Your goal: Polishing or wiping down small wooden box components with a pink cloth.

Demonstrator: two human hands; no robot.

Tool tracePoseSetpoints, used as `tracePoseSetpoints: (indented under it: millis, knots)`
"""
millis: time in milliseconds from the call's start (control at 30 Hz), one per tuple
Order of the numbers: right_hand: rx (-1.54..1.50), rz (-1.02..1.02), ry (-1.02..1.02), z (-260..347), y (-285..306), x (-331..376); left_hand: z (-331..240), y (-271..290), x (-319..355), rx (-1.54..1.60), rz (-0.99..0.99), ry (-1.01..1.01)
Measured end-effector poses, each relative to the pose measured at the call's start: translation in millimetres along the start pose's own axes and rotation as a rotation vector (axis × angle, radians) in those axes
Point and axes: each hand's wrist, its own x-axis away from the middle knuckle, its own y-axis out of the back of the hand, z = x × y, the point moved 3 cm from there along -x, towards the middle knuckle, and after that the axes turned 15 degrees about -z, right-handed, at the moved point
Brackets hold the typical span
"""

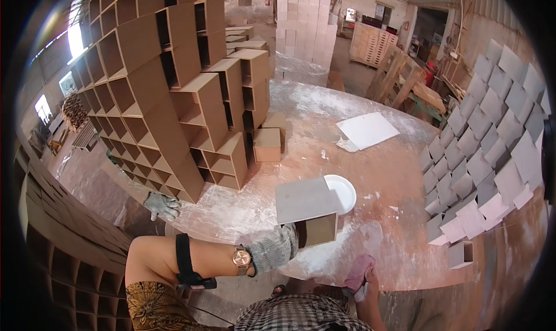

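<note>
My left hand (284, 247), in a grey knit glove, reaches into the open end of a small rectangular box (306, 198) and grips it; the fingers are hidden inside. The box has a grey coated top face and a bare brown inside. Partly behind it on the table sits a round white dish (344, 193). By the table's front edge, my right hand (369, 290) is closed around a dusty pink pad (359, 271), perhaps a sponge or folded cloth. Another grey glove (162, 206) shows at the table's left edge; whether a hand is in it, I cannot tell.
Tall stacks of brown open boxes (168, 88) stand at left. Grey-coated boxes (475, 140) are piled at right, with one single box (461, 254) near the front edge. A white sheet (369, 131) lies on the dusty table (399, 221). Wrapped pale boxes (304, 36) stand behind.
</note>
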Motion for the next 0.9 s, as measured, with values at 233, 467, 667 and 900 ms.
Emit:
tracePoseSetpoints:
  millis: [233,467,667,900]
  knots:
    - [-0.198,-0.149,-0.101,20.5,52.0,0.4,-15.8,-16.2,-77.7,0.219,0.097,-0.103]
    - [-0.279,-0.424,0.103,76.1,145.0,6.8,-58.7,-52.1,-217.0,0.4,0.028,-0.409]
    - [-0.484,-0.681,0.38,127.4,265.9,44.0,-134.5,-99.8,-346.6,0.444,-0.215,-0.616]
    - [-0.521,-0.856,0.605,169.2,365.2,98.8,-222.0,-112.0,-555.4,0.459,-0.304,-0.73]
